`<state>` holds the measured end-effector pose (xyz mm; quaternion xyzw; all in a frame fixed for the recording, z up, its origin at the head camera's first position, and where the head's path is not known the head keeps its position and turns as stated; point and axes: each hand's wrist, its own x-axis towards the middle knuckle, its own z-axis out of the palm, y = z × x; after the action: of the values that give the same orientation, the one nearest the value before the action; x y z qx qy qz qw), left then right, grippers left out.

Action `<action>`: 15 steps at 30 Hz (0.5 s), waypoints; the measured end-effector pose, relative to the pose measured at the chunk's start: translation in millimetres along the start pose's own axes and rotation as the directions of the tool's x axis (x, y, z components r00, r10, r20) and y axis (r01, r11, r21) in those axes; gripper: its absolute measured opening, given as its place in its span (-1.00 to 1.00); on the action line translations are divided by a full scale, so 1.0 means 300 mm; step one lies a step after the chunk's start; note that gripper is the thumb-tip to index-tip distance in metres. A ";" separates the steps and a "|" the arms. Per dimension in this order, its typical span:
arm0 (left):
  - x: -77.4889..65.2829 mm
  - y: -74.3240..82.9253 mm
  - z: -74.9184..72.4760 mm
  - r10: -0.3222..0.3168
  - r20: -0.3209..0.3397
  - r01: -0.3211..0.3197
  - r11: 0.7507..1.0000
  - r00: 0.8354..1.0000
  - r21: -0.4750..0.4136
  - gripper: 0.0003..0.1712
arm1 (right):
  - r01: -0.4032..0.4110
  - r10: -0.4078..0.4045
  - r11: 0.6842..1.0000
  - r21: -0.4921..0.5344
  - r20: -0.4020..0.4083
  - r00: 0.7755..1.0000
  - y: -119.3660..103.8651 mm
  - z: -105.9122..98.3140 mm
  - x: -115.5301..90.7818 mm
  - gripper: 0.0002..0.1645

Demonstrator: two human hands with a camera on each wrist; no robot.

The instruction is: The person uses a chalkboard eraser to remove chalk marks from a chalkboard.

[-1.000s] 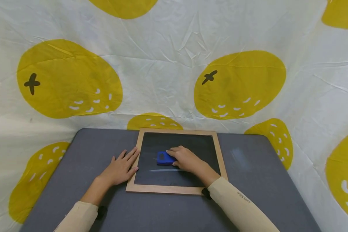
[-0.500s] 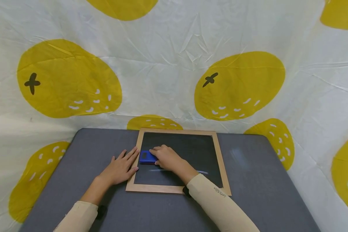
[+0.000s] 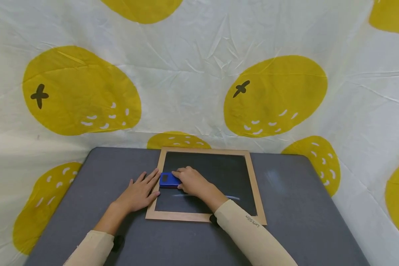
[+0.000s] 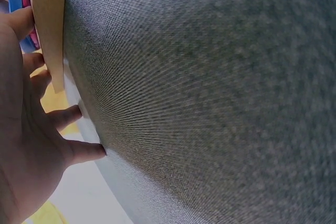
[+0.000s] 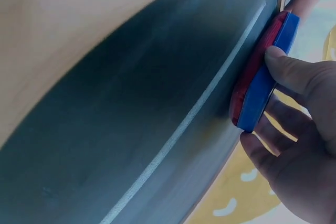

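A small chalkboard in a light wooden frame lies on the grey table. My right hand grips a blue chalkboard eraser at the board's left side, beside the frame. In the right wrist view, thumb and fingers pinch the eraser, whose red felt side faces the board. A chalk line runs across the board; my right forearm hides part of it in the head view. My left hand rests with spread, straight fingers on the frame's left edge; the left wrist view shows those fingers at the wooden frame.
A pale chalk smudge marks the grey table right of the board. Behind the table hangs a white curtain printed with yellow fruit shapes.
My right hand has slid the eraser left across the board to the frame's left side, then stayed there over the last half second. The left hand has kept its place.
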<state>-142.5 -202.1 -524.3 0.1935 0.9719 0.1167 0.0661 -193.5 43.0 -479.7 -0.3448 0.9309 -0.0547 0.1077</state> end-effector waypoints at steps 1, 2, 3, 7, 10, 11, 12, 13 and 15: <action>-0.004 0.004 0.003 -0.006 -0.001 0.006 1.000 1.000 0.001 -0.16 | -0.001 0.001 1.000 -0.004 -0.001 1.000 -0.001 0.001 -0.007 -0.28; -0.008 0.007 0.006 -0.009 -0.005 0.009 1.000 1.000 0.000 -0.16 | -0.002 0.002 1.000 -0.007 -0.003 1.000 -0.001 0.002 -0.015 -0.28; -0.013 0.012 0.008 -0.012 -0.007 0.012 1.000 1.000 -0.002 -0.16 | -0.003 0.003 1.000 -0.009 -0.003 1.000 0.000 0.003 -0.023 -0.28; -0.033 0.025 0.014 -0.023 -0.010 0.023 1.000 1.000 0.003 -0.16 | -0.013 0.013 1.000 -0.002 0.000 1.000 0.016 0.009 -0.056 -0.28; -0.036 0.025 0.013 -0.025 -0.014 0.025 1.000 1.000 -0.001 -0.16 | -0.012 0.012 1.000 0.009 -0.006 1.000 0.040 0.011 -0.072 -0.28; -0.036 0.025 0.012 -0.022 -0.019 0.022 1.000 1.000 -0.005 -0.16 | -0.010 0.010 1.000 0.011 -0.010 1.000 0.048 0.011 -0.077 -0.27; -0.036 0.026 0.011 -0.017 -0.026 0.017 1.000 1.000 -0.010 -0.16 | -0.007 0.007 1.000 0.013 -0.011 1.000 0.057 0.010 -0.083 -0.27; -0.036 0.026 0.010 -0.014 -0.032 0.013 1.000 0.999 -0.016 -0.16 | -0.002 0.002 1.000 0.018 -0.012 1.000 0.064 0.009 -0.089 -0.27; -0.037 0.027 0.011 -0.006 -0.040 0.006 1.000 0.999 -0.018 -0.16 | 0.003 -0.002 1.000 0.025 -0.009 1.000 0.080 0.005 -0.102 -0.27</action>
<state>-128.9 -198.4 -524.5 0.1876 0.9725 0.1290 0.0486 -185.7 81.0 -480.6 -0.3444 0.9301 -0.0678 0.1079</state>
